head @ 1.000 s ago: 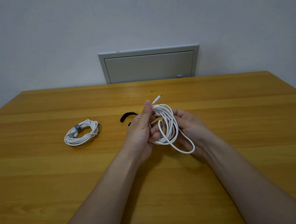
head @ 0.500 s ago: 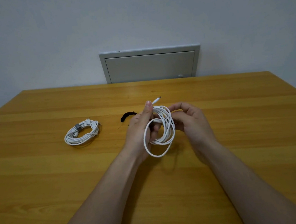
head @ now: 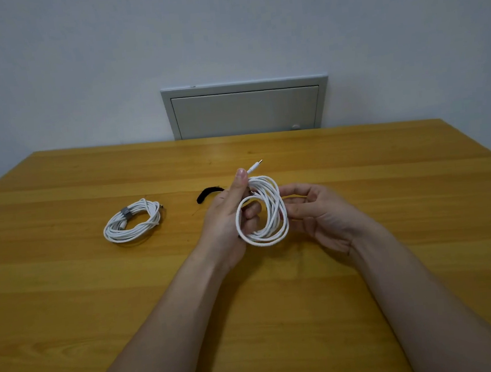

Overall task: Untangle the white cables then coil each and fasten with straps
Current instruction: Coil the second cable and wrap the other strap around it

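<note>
My left hand [head: 226,217] grips a coiled white cable [head: 271,213] just above the wooden table [head: 388,187], thumb pressed at the coil's top. A plug end [head: 255,166] sticks up past the thumb. My right hand [head: 318,208] is at the coil's right side, fingers curled and touching its strands. A second white cable [head: 133,220] lies coiled on the table to the left, bound by a grey strap [head: 124,212]. A black strap [head: 207,193] lies on the table behind my left hand, partly hidden by it.
A grey wall panel [head: 246,110] is set in the wall behind the table's far edge. Both forearms reach in from the near edge.
The loose loop that hung below the coil has been drawn in, so the coil is tighter. My right hand has shifted from over the coil's top to its right side.
</note>
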The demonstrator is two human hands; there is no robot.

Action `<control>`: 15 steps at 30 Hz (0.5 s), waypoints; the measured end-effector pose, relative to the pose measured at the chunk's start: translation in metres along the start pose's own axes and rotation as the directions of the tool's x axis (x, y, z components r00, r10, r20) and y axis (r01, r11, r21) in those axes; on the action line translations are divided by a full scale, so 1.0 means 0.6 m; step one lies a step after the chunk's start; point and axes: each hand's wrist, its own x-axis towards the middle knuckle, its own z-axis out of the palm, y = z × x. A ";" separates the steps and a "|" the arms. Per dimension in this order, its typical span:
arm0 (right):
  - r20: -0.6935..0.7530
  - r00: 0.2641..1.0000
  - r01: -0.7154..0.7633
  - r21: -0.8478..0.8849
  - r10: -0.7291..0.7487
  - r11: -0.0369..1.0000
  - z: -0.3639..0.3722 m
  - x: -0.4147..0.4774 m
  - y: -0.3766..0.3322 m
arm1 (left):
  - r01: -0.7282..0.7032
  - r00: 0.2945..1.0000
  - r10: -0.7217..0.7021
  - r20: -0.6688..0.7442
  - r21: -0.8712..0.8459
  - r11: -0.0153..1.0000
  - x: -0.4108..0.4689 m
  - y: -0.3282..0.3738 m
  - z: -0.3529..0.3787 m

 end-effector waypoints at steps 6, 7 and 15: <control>-0.371 0.927 -0.051 0.005 0.050 0.999 -0.030 0.018 -0.006 | -0.108 0.969 0.104 -0.226 -0.006 0.994 0.002 0.013 0.005; -0.472 0.881 -0.007 0.052 0.031 0.999 -0.041 0.022 -0.008 | -0.136 0.956 0.126 -0.266 -0.017 0.991 0.004 0.017 -0.001; -0.860 0.481 0.434 0.066 -0.169 0.898 -0.082 0.017 -0.023 | -0.120 0.947 0.129 -0.295 0.047 0.992 0.007 0.018 -0.016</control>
